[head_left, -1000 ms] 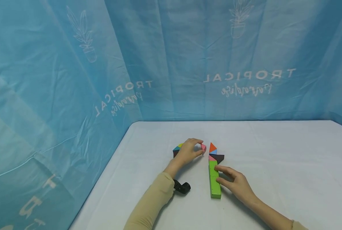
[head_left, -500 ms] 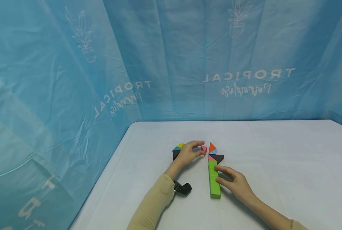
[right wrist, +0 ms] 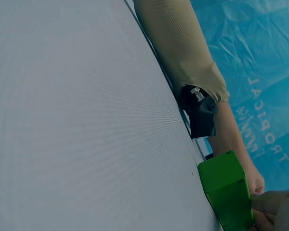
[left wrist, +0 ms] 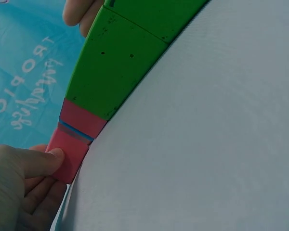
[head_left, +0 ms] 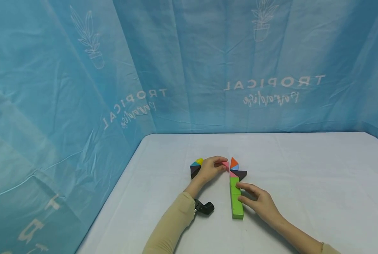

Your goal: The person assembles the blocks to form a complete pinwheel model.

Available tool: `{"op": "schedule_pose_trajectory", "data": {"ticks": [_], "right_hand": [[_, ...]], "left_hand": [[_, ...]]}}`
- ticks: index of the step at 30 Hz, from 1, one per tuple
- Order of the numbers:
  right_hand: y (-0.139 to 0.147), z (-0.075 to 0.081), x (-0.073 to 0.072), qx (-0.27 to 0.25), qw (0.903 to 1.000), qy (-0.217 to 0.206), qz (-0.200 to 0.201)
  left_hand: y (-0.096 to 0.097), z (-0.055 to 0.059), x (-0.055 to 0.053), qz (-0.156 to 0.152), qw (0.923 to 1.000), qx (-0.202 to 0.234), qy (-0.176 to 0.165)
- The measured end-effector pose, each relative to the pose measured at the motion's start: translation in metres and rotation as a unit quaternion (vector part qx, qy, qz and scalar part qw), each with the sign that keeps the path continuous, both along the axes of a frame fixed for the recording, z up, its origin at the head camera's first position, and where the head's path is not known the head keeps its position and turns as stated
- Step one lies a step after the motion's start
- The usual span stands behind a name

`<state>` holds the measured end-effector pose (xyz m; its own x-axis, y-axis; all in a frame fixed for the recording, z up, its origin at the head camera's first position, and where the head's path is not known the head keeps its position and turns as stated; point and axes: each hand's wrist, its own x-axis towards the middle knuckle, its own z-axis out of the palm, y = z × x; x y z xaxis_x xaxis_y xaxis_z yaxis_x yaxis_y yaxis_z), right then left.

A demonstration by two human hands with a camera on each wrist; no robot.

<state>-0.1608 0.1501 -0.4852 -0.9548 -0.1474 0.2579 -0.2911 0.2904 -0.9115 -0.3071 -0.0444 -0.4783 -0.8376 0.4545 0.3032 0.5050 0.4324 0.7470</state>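
My left hand pinches a pink block between thumb and fingers, at the left of a small cluster of triangular blocks. That cluster has an orange block, a light blue block, a dark block and a second pink block. Below it, toward me, two green blocks lie end to end in a row. My right hand touches the right side of this row with its thumb and a finger; in the right wrist view the thumb lies against the green end block.
Left of my left hand sits another group, with a yellow block, a teal block and a dark block, partly hidden. A black camera mount sticks out from the left wrist. Blue curtain surrounds the white table.
My left hand has moved slightly right with the pink block, closing the gap to the orange and light blue blocks. The right hand has stayed at the green blocks.
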Motion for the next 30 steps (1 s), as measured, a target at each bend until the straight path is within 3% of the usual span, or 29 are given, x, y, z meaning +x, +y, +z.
{"op": "schedule_pose_trajectory", "data": {"ticks": [6, 23, 26, 30], "right_hand": [[-0.001, 0.000, 0.000, -0.001, 1.0000, -0.005, 0.001], [-0.001, 0.000, -0.001, -0.008, 0.9999, -0.009, 0.000], [-0.001, 0.000, -0.001, -0.007, 0.9999, -0.013, 0.000], [0.001, 0.000, -0.001, -0.001, 0.9999, -0.015, -0.004]], "left_hand": [[0.002, 0.001, 0.001, 0.001, 0.9999, 0.001, -0.015], [0.004, 0.004, 0.001, 0.002, 0.9999, 0.004, -0.013], [0.000, 0.009, 0.001, -0.002, 0.9998, 0.015, -0.013], [-0.012, 0.026, 0.001, -0.012, 0.9992, 0.038, 0.008]]}}
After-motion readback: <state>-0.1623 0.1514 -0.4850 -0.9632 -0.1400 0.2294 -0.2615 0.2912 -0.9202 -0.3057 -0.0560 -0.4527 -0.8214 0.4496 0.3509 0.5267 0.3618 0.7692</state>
